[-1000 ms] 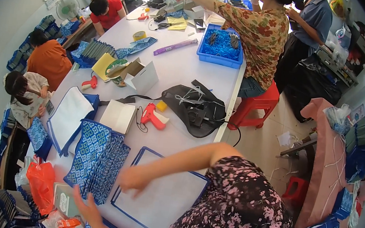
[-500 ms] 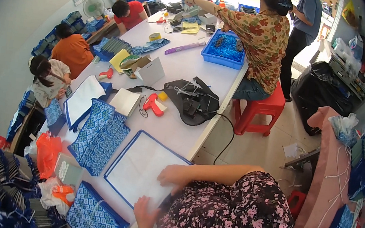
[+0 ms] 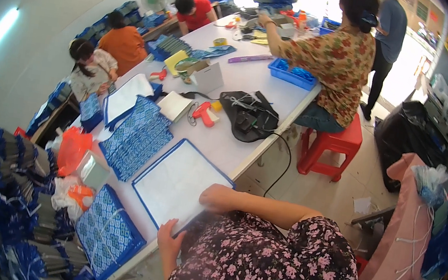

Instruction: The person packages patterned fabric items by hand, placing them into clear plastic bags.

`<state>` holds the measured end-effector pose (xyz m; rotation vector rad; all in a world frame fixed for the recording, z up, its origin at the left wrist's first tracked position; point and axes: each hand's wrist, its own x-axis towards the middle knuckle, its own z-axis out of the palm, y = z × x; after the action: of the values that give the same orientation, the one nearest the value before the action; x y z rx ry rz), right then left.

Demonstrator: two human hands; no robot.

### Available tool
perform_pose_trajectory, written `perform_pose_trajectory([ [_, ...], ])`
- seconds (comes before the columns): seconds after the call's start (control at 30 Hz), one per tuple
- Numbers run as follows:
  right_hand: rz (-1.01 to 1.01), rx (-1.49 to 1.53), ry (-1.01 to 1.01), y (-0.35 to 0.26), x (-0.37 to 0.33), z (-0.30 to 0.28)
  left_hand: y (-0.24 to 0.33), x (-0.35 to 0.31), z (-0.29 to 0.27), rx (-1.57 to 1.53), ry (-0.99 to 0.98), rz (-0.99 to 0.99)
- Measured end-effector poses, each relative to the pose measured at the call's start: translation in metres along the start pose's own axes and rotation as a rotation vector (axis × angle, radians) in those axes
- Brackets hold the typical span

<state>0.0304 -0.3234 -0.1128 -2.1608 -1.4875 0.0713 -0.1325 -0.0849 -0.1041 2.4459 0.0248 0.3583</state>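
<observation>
On the table in front of me lies a white rectangular fabric panel (image 3: 173,176) with a blue border, flat and slightly askew; layers show along its edge. My right hand (image 3: 217,197) rests over its right side, fingers curled and slightly blurred; whatever they hold, if anything, is hidden. At the panel's near left corner my left hand (image 3: 169,238) touches the edge with its fingers stretched and thumb apart. Left of the panel lies a fanned stack of blue patterned fabric pieces (image 3: 136,136). A tied bundle of blue patterned fabric (image 3: 108,230) sits at the table's near left edge.
A red glue gun (image 3: 204,114) and a black bag (image 3: 247,114) with a cable lie beyond the panel. Blue bundles (image 3: 13,190) are piled at left beside an orange plastic bag (image 3: 73,150). A co-worker sits on a red stool (image 3: 331,146); others work along the left.
The view has shifted, so the scene sits lower and further right at the far end. My right hand has gone from flatter to curled on the panel. My left hand stays by the near corner.
</observation>
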Motion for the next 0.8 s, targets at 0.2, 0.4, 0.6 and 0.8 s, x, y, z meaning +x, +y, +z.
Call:
perform_pose_trajectory([
  [0.2, 0.01, -0.004, 0.011, 0.005, -0.011, -0.016, 0.004, 0.002, 0.011, -0.021, 0.001, 0.043],
  [0.4, -0.026, -0.039, 0.036, 0.003, -0.015, -0.018, 0.004, -0.001, 0.017, -0.05, 0.028, -0.076],
  [0.6, 0.144, 0.07, -0.142, 0.001, -0.018, -0.043, 0.014, -0.016, 0.014, -0.033, 0.074, -0.084],
  [0.8, 0.184, 0.07, 0.039, 0.029, -0.045, -0.098, 0.036, 0.01, 0.0, -0.219, 0.199, -0.136],
])
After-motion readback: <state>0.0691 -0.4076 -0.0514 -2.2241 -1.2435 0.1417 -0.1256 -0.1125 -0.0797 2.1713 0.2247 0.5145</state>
